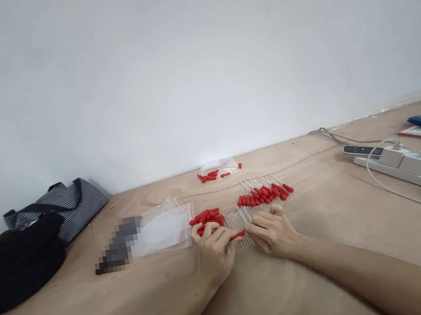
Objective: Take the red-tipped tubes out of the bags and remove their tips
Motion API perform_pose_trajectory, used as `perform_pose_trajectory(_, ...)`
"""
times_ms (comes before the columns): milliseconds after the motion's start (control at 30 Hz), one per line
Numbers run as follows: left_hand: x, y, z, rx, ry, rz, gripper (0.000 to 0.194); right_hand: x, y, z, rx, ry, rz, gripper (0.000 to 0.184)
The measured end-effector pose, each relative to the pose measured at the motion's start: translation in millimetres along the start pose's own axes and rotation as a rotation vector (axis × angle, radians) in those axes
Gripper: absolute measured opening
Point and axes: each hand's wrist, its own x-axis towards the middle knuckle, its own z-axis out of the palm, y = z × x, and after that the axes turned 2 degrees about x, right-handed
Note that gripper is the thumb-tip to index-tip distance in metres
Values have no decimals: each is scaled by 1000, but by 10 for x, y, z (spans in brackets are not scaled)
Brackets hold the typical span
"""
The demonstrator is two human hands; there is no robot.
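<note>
A red rubber dropper bulb (pixel 237 235) is pinched in the fingers of my left hand (pixel 214 248). My right hand (pixel 272 230) meets it at the other end with its fingers closed; what they grip is hidden behind them. Under and between both hands lies a row of clear glass tubes (pixel 234 220). Loose red bulbs (pixel 206 216) are heaped just beyond my left hand. Past my right hand, several glass droppers (pixel 264 193) with red bulbs fitted lie side by side, their tubes pointing toward the wall.
Clear zip bags (pixel 161 229) lie left of the bulbs, beside a blurred dark object (pixel 118 245). Near the wall, another bag (pixel 218 167) has red bulbs about it. Dark and striped bags (pixel 81 206) stand far left. A power strip (pixel 410 172) with cables lies right.
</note>
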Motion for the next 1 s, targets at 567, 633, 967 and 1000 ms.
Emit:
perform_pose_trajectory(567, 144, -391, -173, 136, 88, -238, 17, -104, 334, -58, 11, -107, 232, 36)
perform_pose_trajectory(633, 260, -468, -195, 127, 29, -290, 17, -121, 357, -36, -5, -124, 246, 43)
perform_pose_trajectory(967, 863, -519, 122, 204, -242, -394, 17, -98, 245, 93, 175, 30, 254, 21)
perform_pose_trajectory(1000, 872, -503, 162, 230, -239, -390, 16, -93, 228, 113, 184, 39, 248, 21)
